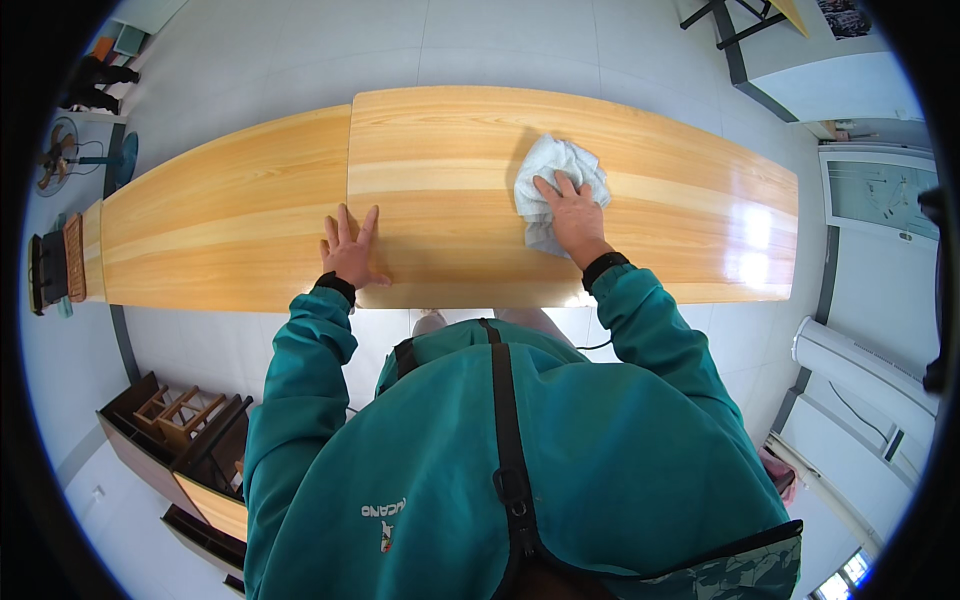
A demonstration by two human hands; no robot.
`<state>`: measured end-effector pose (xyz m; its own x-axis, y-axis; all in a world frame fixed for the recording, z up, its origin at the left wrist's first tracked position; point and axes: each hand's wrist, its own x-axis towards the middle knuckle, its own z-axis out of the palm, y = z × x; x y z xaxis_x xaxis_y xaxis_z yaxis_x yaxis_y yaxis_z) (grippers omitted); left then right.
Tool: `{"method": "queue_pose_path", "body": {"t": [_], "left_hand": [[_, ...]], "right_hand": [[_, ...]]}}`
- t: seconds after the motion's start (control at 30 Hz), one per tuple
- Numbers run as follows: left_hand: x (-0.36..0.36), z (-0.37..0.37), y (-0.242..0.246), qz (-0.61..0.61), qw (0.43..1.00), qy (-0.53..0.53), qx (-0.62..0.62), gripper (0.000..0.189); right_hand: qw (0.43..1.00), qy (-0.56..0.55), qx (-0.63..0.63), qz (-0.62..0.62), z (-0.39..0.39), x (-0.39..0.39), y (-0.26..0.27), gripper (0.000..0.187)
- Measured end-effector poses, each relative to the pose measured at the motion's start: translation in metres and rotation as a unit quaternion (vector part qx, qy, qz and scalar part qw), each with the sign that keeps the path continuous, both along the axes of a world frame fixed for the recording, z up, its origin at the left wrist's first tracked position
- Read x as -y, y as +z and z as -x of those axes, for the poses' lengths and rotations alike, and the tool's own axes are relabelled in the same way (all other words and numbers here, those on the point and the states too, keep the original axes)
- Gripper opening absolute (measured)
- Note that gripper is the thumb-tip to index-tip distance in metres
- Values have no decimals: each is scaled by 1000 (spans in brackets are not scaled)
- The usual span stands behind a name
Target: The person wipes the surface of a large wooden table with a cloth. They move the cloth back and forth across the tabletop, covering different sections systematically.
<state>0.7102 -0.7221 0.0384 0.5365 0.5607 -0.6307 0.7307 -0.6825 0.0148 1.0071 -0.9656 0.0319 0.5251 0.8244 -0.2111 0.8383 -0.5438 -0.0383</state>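
A wood-grain table (450, 150), made of sections set side by side, stretches across the view in front of me. My right hand (577, 217) presses a crumpled white cloth (551, 157) against the tabletop, right of the middle; its fingers are spread over the cloth, part of which the palm hides. My left hand (351, 251) rests on the table near the front edge, over the seam between two sections. Its fingers are spread and it holds nothing.
A brown woven basket (75, 257) and a black object (52, 266) are at the table's far left end. Beyond it stand fans (127, 159). Wooden stools (184, 412) lie in a dark cabinet (142, 457) at lower left. A white cylindrical unit (855, 360) stands at right.
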Motion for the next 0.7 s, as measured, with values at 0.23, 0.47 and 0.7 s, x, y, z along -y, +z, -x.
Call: {"method": "queue_pose_path", "body": {"t": [0.23, 0.47, 0.7], "left_hand": [[1, 0, 4, 15, 1000, 10, 16, 138], [2, -2, 8, 19, 1000, 11, 6, 139], [2, -2, 7, 22, 1000, 16, 7, 140]], "right_hand": [[999, 45, 3, -16, 24, 5, 5, 65], [996, 82, -4, -28, 30, -26, 4, 65], [998, 54, 9, -13, 10, -54, 0, 66]]}}
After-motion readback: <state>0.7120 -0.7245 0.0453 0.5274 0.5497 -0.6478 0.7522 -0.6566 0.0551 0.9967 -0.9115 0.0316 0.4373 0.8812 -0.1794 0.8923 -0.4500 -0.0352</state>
